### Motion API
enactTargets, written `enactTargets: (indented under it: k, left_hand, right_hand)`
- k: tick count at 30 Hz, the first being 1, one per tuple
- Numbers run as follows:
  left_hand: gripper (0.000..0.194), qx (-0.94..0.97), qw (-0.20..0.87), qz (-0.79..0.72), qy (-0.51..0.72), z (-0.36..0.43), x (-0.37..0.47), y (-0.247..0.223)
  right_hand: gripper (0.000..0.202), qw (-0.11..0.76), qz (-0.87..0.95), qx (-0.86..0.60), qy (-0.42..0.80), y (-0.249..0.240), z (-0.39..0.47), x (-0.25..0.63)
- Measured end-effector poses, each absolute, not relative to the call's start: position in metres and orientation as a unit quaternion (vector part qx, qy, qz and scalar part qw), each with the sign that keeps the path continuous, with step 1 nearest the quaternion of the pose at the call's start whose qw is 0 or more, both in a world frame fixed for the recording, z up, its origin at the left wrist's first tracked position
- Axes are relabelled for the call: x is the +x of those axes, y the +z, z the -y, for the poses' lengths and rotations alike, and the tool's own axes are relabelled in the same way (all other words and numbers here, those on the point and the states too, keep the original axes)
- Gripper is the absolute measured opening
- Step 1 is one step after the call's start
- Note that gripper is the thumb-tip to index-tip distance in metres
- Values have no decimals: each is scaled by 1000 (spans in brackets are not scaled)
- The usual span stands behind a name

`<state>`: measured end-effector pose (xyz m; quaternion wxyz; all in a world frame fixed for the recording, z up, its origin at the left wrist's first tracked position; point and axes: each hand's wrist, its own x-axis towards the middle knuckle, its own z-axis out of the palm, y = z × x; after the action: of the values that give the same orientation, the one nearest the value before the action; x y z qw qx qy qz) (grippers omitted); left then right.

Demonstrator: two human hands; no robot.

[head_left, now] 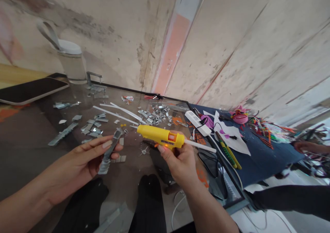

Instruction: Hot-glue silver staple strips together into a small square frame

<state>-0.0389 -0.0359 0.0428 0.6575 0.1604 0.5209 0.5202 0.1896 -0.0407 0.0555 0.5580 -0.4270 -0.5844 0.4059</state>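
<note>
Left hand (pixel 89 157), thumb and fingers clamped on a tilted, ridged grey strip (pixel 107 156); between and beyond both hands, small, shiny, angular pieces (pixel 160 115); right hand (pixel 182 161), wrapped around a smooth yellow glue gun (pixel 154 134), nozzle (pixel 133 126) toward the left hand, white cylindrical glue stick (pixel 199 145) protruding rightward

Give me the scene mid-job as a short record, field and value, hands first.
Left hand: holds a grey piece, upper end tipped rightward
Right hand: grips a yellow glue gun
Nozzle: points left, near the grey piece's upper end
Glue gun rear: white stick protruding
Table ahead: heap of silver bits
Table left: phone, lidded jar
Right side: white power strip
Far right: another person's hand, grip unclear
</note>
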Motion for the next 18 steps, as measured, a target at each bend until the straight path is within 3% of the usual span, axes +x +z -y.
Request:
enactTargets:
  k: [7,11,18]
  left_hand:
    - [30,193,662,-527,497,38,-42,43]
    - [40,280,665,-540,434,38,-46,36]
    - [39,423,649,-543,324,37,-46,8]
  right_hand:
    - [32,549,622,-412,376,61,44,190]
    - [34,540,639,-416,356,66,42,196]
    - [29,512,615,-423,426,68,35,205]
